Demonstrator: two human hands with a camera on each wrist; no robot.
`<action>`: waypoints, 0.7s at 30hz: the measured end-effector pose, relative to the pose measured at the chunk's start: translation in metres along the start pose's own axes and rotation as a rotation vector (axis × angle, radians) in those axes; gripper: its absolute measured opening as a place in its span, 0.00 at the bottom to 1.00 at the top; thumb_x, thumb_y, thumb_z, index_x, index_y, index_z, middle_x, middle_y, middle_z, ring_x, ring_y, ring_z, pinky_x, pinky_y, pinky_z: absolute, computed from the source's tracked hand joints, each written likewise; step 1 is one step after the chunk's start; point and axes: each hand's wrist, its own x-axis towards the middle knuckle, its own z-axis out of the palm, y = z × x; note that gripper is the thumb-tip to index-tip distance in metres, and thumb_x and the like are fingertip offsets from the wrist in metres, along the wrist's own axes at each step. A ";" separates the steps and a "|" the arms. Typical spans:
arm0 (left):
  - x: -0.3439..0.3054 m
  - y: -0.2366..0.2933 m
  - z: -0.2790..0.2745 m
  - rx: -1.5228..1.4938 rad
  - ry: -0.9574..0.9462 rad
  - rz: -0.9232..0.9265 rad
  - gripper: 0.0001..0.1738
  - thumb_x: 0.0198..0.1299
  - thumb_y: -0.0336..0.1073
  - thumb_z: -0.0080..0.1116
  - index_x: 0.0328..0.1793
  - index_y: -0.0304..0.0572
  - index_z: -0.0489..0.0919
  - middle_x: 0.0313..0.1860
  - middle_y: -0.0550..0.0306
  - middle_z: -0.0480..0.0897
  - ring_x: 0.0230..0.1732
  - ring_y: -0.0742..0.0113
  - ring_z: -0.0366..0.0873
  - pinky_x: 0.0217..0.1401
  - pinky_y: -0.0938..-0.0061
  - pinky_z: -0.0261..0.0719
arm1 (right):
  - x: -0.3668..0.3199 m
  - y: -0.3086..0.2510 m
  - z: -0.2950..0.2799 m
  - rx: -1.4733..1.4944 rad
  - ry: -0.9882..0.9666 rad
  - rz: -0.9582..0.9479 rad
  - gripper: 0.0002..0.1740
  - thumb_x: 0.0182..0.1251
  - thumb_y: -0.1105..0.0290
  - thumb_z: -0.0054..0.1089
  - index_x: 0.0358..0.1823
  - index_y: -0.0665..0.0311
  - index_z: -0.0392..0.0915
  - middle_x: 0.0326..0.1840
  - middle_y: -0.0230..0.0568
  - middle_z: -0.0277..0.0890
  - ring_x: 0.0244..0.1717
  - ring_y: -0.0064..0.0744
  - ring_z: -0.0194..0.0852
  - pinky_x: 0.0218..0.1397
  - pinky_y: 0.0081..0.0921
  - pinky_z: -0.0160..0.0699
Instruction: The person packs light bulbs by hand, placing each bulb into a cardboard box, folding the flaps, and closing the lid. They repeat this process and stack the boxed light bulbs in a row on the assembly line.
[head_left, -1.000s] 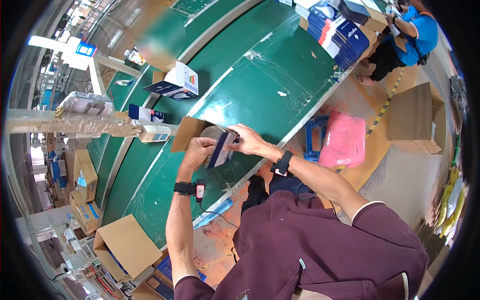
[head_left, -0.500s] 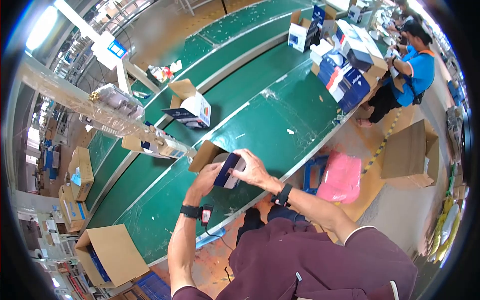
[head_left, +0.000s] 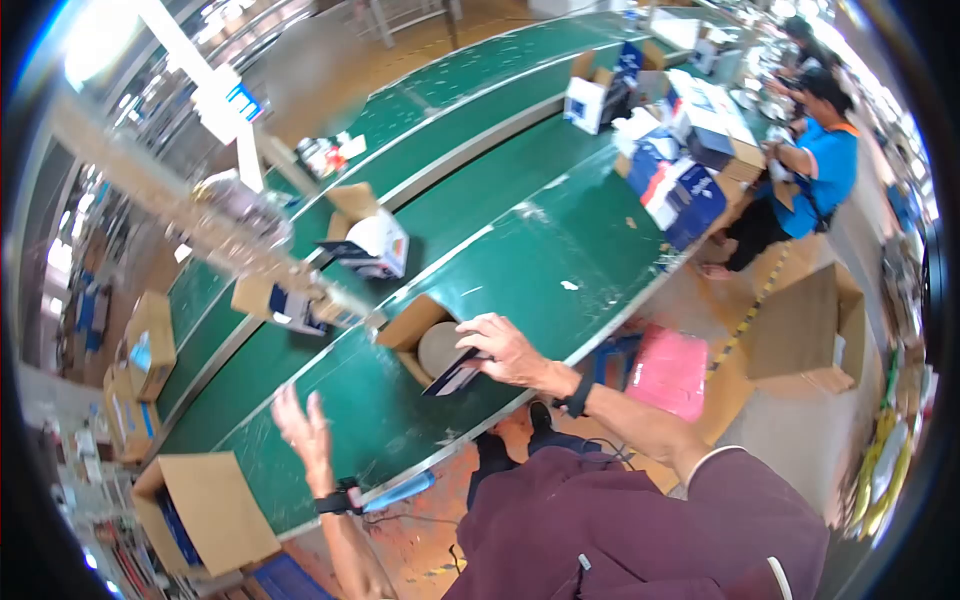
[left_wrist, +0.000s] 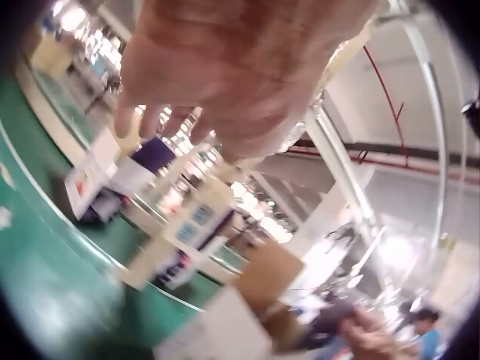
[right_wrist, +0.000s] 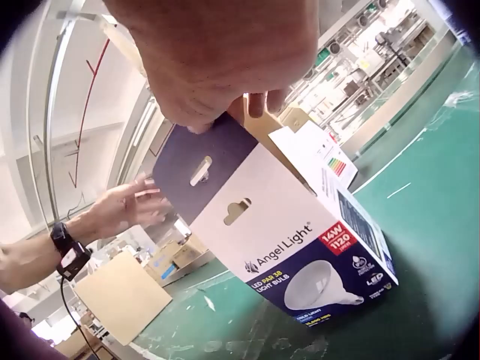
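Head view: left hand, fingers spread, empty; right hand pinches flap of open bulb box on green worktop. Risk: uneven pull could crease flap or tip box.

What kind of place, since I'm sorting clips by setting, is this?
Probably a factory packing line: a long green work surface runs through it, a printed light bulb box stands there, and a person in blue is at the far end.
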 end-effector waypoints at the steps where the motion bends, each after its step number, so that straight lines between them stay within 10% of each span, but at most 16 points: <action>1: 0.005 0.046 -0.018 -0.407 0.018 0.039 0.28 0.78 0.44 0.60 0.76 0.33 0.78 0.75 0.39 0.78 0.76 0.44 0.74 0.81 0.55 0.68 | 0.000 -0.001 0.001 -0.038 -0.046 -0.055 0.21 0.65 0.67 0.76 0.58 0.58 0.84 0.65 0.40 0.81 0.67 0.45 0.76 0.65 0.40 0.76; 5: -0.049 0.168 -0.006 -0.482 -0.043 0.474 0.48 0.62 0.42 0.78 0.84 0.35 0.66 0.80 0.37 0.73 0.76 0.37 0.72 0.79 0.51 0.69 | 0.013 0.000 0.014 0.059 -0.168 0.061 0.32 0.72 0.66 0.69 0.76 0.58 0.74 0.64 0.47 0.81 0.64 0.48 0.77 0.63 0.42 0.76; 9: -0.057 0.181 0.059 -0.186 -0.203 0.447 0.55 0.58 0.46 0.77 0.87 0.36 0.61 0.87 0.36 0.60 0.85 0.38 0.59 0.82 0.46 0.61 | 0.017 0.021 0.030 -0.236 -0.249 -0.043 0.37 0.76 0.60 0.66 0.82 0.60 0.66 0.67 0.57 0.76 0.61 0.54 0.76 0.62 0.43 0.76; 14: -0.044 0.179 0.068 -0.105 -0.190 0.473 0.51 0.56 0.51 0.77 0.82 0.35 0.67 0.83 0.40 0.67 0.86 0.41 0.58 0.84 0.45 0.57 | 0.020 0.023 0.015 -0.280 -0.395 -0.114 0.55 0.54 0.38 0.79 0.77 0.63 0.72 0.73 0.61 0.69 0.65 0.64 0.71 0.65 0.54 0.72; 21: -0.045 0.172 0.079 -0.104 -0.217 0.549 0.38 0.56 0.50 0.76 0.70 0.38 0.79 0.61 0.52 0.83 0.68 0.48 0.74 0.70 0.47 0.67 | 0.020 0.036 0.019 -0.381 -0.656 -0.264 0.32 0.52 0.53 0.83 0.56 0.58 0.83 0.55 0.41 0.80 0.66 0.49 0.72 0.68 0.53 0.67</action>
